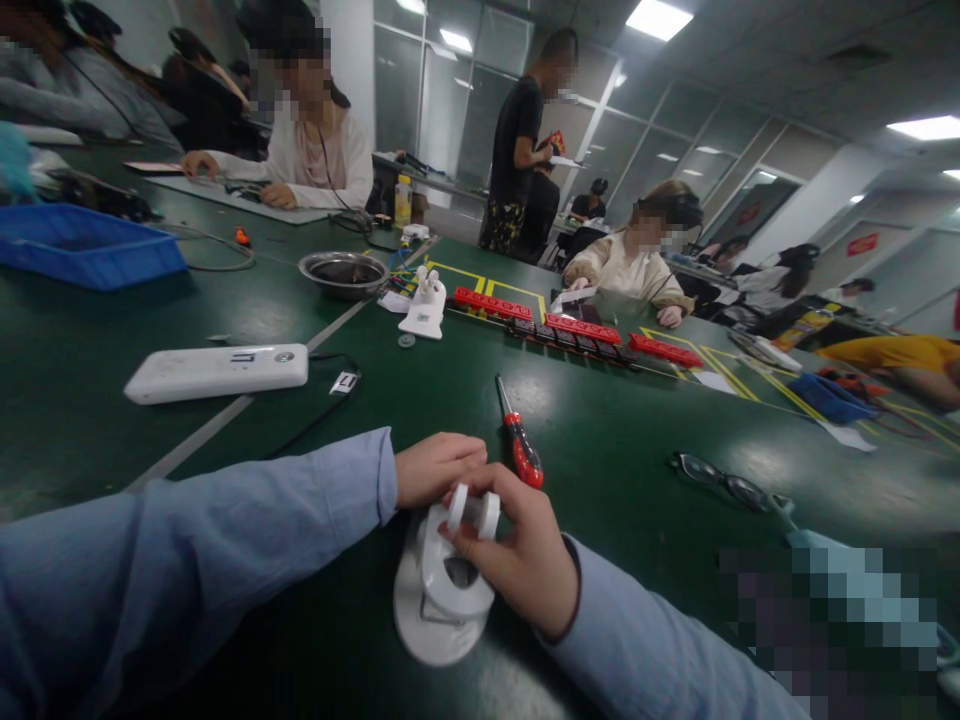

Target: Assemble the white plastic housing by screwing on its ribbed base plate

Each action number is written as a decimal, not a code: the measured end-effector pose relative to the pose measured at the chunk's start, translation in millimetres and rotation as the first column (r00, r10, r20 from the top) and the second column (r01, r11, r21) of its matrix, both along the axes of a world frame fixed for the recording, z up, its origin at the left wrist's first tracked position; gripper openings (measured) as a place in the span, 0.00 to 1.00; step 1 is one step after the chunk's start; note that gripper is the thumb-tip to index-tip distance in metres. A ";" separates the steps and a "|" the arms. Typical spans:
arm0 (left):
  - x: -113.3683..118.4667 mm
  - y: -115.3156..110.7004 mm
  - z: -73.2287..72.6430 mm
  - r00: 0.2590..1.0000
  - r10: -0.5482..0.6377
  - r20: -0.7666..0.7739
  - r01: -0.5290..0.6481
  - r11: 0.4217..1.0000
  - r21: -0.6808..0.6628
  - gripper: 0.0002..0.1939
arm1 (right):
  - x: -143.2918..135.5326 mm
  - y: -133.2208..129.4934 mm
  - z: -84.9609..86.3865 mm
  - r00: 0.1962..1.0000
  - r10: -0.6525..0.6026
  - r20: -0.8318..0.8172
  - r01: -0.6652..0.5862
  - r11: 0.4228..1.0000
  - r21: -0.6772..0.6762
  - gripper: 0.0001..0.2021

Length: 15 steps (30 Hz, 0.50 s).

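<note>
A white plastic device (439, 625) with a wide rounded base, an upper ring-like part and two upright prongs stands on the green table right in front of me. My right hand (525, 545) is closed around its upper part, with the thumb across the front near the hole. On the far side of the device is my left hand (439, 468), its fingers stretched out and close together; part of it is hidden behind my right hand, so contact with the device cannot be made out. A red and black screwdriver (523, 450) lies just beyond my hands.
To the left lies a long white casing (217, 373) with a cable. Farther back are a blue tray (86, 250), a metal bowl (343, 272), a second white plastic part (424, 312) and red strips (581, 328). Glasses (720, 480) rest at right. Several people sit or stand beyond.
</note>
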<state>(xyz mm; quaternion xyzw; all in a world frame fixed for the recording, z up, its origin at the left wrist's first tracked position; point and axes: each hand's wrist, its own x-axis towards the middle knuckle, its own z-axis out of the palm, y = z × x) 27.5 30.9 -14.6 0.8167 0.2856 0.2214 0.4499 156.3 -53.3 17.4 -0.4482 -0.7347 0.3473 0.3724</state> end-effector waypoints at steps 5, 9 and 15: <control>-0.6 -4.3 4.7 0.998 -0.037 0.054 0.040 0.998 -0.054 0.14 | 6.8 4.6 11.4 0.984 0.137 -0.117 -0.133 0.990 0.045 0.22; 1.2 -8.9 8.2 0.996 0.013 0.090 -0.007 0.998 -0.066 0.11 | -1.9 8.5 20.6 0.917 0.263 -0.300 -0.250 0.965 0.083 0.19; 2.1 -1.4 2.1 1.000 -0.004 -0.022 0.002 0.997 -0.079 0.14 | -16.6 11.7 8.7 0.906 0.223 -0.360 -0.251 0.967 -0.033 0.20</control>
